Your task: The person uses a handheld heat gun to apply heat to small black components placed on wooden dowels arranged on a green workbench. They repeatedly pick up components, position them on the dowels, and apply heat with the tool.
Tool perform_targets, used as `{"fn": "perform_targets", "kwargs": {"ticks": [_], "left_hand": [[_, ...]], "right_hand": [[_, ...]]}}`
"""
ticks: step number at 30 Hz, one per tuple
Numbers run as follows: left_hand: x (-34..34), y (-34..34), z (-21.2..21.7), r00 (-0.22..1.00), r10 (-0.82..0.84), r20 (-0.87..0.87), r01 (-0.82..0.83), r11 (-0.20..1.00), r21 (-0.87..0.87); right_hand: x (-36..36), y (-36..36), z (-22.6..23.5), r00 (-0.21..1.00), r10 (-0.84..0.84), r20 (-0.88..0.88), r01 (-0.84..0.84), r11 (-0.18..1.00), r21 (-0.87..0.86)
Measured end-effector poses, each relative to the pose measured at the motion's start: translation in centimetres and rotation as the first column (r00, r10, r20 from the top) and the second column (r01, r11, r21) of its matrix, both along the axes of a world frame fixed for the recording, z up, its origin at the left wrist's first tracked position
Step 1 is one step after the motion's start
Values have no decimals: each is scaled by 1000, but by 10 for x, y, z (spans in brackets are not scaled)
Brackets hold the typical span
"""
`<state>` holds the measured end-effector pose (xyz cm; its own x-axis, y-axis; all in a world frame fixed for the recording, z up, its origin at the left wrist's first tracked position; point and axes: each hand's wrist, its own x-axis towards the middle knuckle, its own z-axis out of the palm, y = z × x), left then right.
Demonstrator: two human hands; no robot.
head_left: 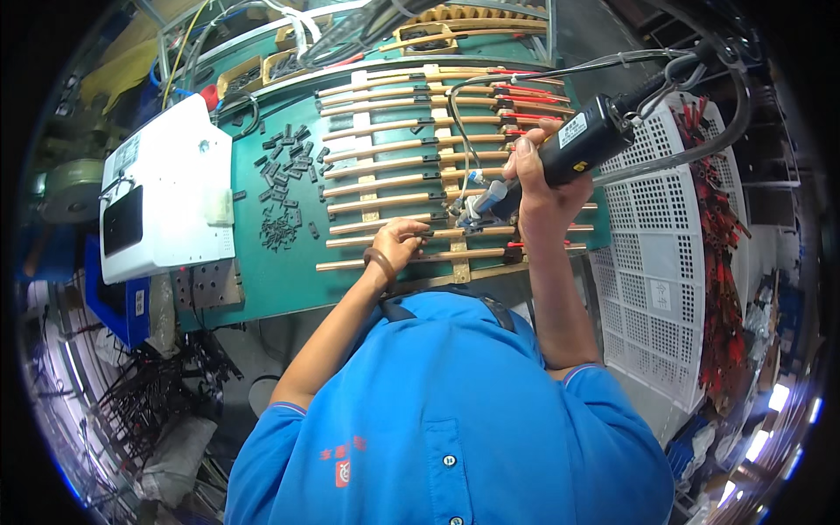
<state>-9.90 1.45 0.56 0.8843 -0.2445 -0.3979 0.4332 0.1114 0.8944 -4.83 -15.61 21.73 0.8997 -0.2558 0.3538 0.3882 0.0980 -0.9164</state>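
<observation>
My right hand (pixel 544 192) is wrapped round a black corded electric screwdriver (pixel 588 140). Its tip end, with a clear fitting (pixel 490 197) and a thin hose, points down and left over the nearer wooden sticks. My left hand (pixel 398 243) is closed at the near sticks, its fingertips pressed at a small black plastic piece (pixel 427 233) on one of them. Several wooden sticks (pixel 350 265) lie side by side across pale wooden strips (pixel 367 179), with black pieces at their middles and black and red parts towards their right ends. The screwdriver's bit is hard to make out.
Loose black plastic pieces (pixel 293 162) and a pile of small dark parts (pixel 278 229) lie on the green tabletop (pixel 262 293). A white machine (pixel 171 188) stands left. White perforated crates (pixel 652 254) with red and black parts stand right. Cables (pixel 612 59) hang overhead.
</observation>
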Motion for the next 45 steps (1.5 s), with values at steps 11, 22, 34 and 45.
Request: {"fn": "perform_targets", "kwargs": {"ticks": [11, 22, 34, 45], "left_hand": [[0, -15, 15, 636, -516, 573, -194, 613, 766], [1, -7, 10, 440, -537, 720, -322, 653, 685], [2, -5, 8, 408, -513, 755, -312, 699, 644], [3, -8, 0, 426, -505, 750, -318, 692, 647]], "right_hand": [[8, -5, -13, 998, 57, 37, -57, 998, -8], [-6, 9, -39, 997, 43, 68, -37, 995, -94], [-12, 23, -53, 998, -26, 59, 32, 993, -112], [-20, 35, -49, 998, -63, 28, 63, 998, 28]]}}
